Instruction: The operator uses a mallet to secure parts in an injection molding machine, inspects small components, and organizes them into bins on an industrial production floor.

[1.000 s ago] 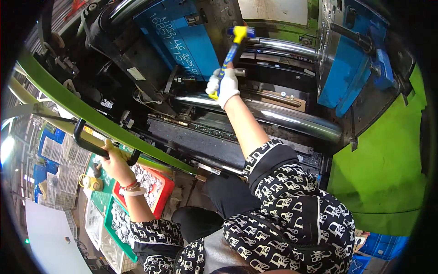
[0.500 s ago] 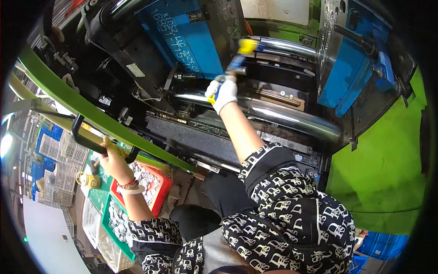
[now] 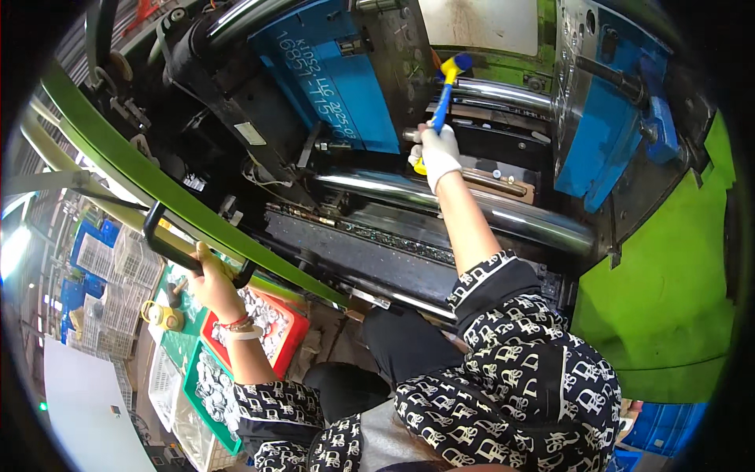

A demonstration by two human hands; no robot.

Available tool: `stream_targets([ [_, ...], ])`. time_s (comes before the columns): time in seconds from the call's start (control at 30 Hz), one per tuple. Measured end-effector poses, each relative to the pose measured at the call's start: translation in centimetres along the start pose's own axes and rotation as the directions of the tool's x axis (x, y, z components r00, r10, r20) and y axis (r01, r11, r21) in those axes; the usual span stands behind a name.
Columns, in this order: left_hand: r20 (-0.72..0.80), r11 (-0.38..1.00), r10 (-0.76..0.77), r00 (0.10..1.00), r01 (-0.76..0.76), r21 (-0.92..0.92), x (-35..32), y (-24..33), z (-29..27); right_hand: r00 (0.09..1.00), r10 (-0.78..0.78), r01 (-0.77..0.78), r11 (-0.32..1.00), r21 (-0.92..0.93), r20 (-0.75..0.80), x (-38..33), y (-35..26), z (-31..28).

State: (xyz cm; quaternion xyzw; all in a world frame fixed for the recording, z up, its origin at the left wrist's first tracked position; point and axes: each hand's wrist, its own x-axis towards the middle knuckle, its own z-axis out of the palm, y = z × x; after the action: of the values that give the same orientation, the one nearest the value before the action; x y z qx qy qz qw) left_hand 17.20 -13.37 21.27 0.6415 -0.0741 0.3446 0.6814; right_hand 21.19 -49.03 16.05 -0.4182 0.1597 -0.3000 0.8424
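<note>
My right hand, in a white glove, is wrapped round the handle of a mallet. The mallet has a blue handle, a yellow grip end and a yellow head with a dark blue face. It is held up inside the machine, between the left blue mould half and the right blue mould half. I cannot tell whether its head touches anything. Bare, with a bracelet at the wrist, my left hand closes round the black handle of the green machine door.
Polished steel bars cross the machine below and behind my right hand. At lower left, a red tray and a green tray hold many small pale parts. A yellow cup stands nearby. A green panel borders the right.
My right hand has moved to the right with the mallet, whose blurred head is now sharp and further right. My left hand keeps its hold on the door handle. The whole view has shifted slightly.
</note>
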Motion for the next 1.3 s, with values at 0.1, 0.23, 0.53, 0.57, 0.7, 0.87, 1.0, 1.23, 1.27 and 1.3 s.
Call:
stream_targets([
  [0.1, -0.005, 1.0, 0.009, 1.0, -0.009, -0.005, 0.0, 0.0, 0.1, 0.998, -0.062, 0.057, 0.982, 0.179, 0.022, -0.6, 0.0, -0.1],
  [0.23, 0.018, 1.0, 0.005, 1.0, -0.004, -0.026, 0.0, -0.1, -0.1, 1.0, -0.031, 0.031, 0.916, 0.399, -0.005, 0.2, -1.2, -0.1],
  [0.53, -0.012, 0.999, -0.023, 1.0, 0.023, -0.045, 0.0, -0.2, 0.0, 0.936, -0.349, 0.338, 0.843, 0.418, -0.051, 1.7, -6.3, 0.7],
  [0.57, -0.013, 0.999, -0.029, 0.999, 0.029, -0.043, 0.0, -0.2, 0.0, 0.909, -0.41, 0.399, 0.803, 0.443, -0.076, 1.8, -6.8, 0.8],
  [0.7, 0.007, 1.0, -0.017, 1.0, 0.018, -0.025, 0.1, -0.3, -0.1, 0.894, -0.423, 0.438, 0.759, 0.482, -0.147, 2.8, -8.1, 1.9],
  [0.87, -0.001, 1.0, -0.016, 1.0, 0.016, -0.023, 0.1, -0.4, 0.1, 0.851, -0.462, 0.522, 0.69, 0.501, -0.249, 4.3, -6.9, 4.6],
  [1.0, -0.016, 1.0, -0.019, 1.0, 0.019, -0.022, 0.3, -0.4, 0.0, 0.979, 0.001, -0.067, 0.946, 0.318, 0.203, 5.1, -5.7, 5.8],
  [1.23, -0.025, 1.0, -0.009, 1.0, 0.009, -0.022, 0.3, -0.3, 0.0, 0.947, -0.322, 0.29, 0.82, 0.493, -0.021, 5.1, -6.1, 3.3],
  [1.27, -0.014, 1.0, -0.006, 1.0, 0.006, -0.028, 0.3, -0.3, 0.1, 0.924, -0.367, 0.368, 0.785, 0.499, -0.104, 5.1, -6.1, 3.5],
  [1.3, 0.006, 0.998, 0.006, 1.0, -0.006, -0.058, 0.2, -0.2, 0.1, 0.938, -0.329, 0.337, 0.798, 0.499, -0.107, 5.2, -6.1, 3.8],
])
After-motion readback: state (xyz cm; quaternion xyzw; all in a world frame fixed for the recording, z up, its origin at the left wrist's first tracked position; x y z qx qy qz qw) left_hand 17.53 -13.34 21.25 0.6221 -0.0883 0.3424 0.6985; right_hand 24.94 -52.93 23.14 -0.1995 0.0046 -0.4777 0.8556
